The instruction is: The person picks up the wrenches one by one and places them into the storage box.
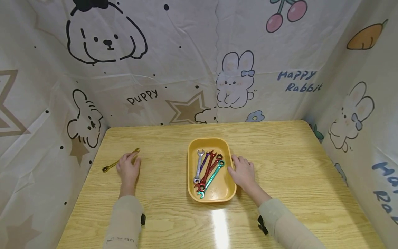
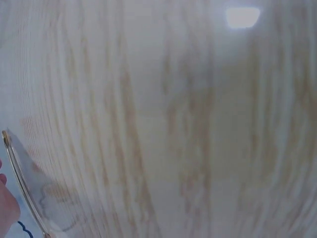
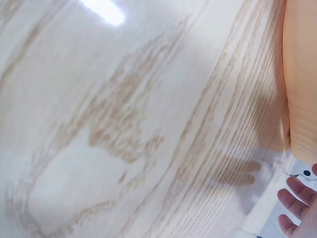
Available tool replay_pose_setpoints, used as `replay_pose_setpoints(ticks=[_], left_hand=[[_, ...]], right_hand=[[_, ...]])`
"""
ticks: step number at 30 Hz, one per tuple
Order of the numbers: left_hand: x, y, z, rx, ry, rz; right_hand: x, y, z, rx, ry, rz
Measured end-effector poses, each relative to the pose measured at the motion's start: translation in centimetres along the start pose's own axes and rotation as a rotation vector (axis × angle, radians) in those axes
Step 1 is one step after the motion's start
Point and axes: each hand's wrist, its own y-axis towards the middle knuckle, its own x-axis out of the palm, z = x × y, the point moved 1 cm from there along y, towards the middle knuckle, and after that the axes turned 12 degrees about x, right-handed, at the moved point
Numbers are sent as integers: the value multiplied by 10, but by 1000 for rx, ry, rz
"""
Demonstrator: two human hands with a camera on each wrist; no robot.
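Note:
On the left of the table, my left hand (image 1: pixel 128 168) reaches over a gold combination wrench (image 1: pixel 112 166), its fingers above the shaft and the thumb apart. The wrench lies slantwise, both ends showing past the hand; in the left wrist view its shaft (image 2: pixel 22 183) runs along the left edge beside the fingertips. A yellow tray (image 1: pixel 212 197) stands at centre, with my right hand (image 1: pixel 244 173) against its right side, thumb by the rim and fingers loosely extended. Inside lie a silver wrench (image 1: pixel 199 167), a purple wrench (image 1: pixel 204 162), red wrenches (image 1: pixel 207 169) and a green wrench (image 1: pixel 214 177).
The wood-grain table (image 1: pixel 164 221) is bounded by a printed cloth (image 1: pixel 183 69) at the back and sides. Its back edge meets the cloth well beyond the tray. Bare tabletop lies between the left hand and the tray.

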Motion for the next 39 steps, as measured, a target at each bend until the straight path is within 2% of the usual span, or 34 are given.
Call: replay_pose_setpoints(ticks=[11, 20, 25, 34, 39], left_hand=[[-4, 0, -8, -39, 10, -3], [-9, 3, -12, -38, 15, -75], [-12, 5, -11, -63, 5, -120], [-18, 12, -10, -85, 37, -165], [-21, 15, -10, -112, 23, -190]], right_hand=[[0, 0, 0, -2, 3, 4], [0, 1, 1, -6, 8, 10], [0, 1, 1, -8, 4, 8], [0, 0, 1, -10, 14, 9], [0, 0, 1, -9, 18, 9]])
